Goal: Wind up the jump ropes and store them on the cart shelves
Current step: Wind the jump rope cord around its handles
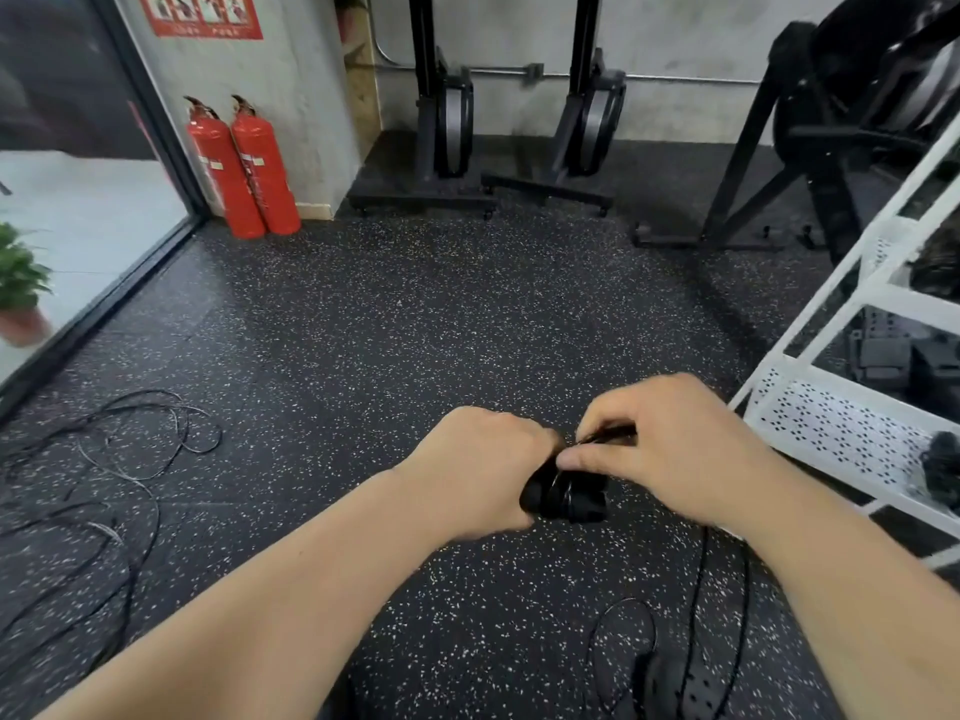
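My left hand (480,467) grips the black handles (569,498) of a jump rope, held together in front of me. My right hand (670,446) pinches the thin black rope (605,436) just above the handles, thumb and fingers curled round it. The rope's loose length (698,605) hangs down from my right hand to the floor in loops. More black jump ropes (119,449) lie tangled on the floor at the left. The white cart (841,407) with perforated shelves stands at the right, a dark wound bundle (943,459) on its lower shelf.
Two red fire extinguishers (244,163) stand against the wall by a glass door. Black exercise machines (452,122) line the back wall, another one at the far right. A potted plant (21,283) sits outside the glass. Speckled rubber floor (415,324) stretches ahead.
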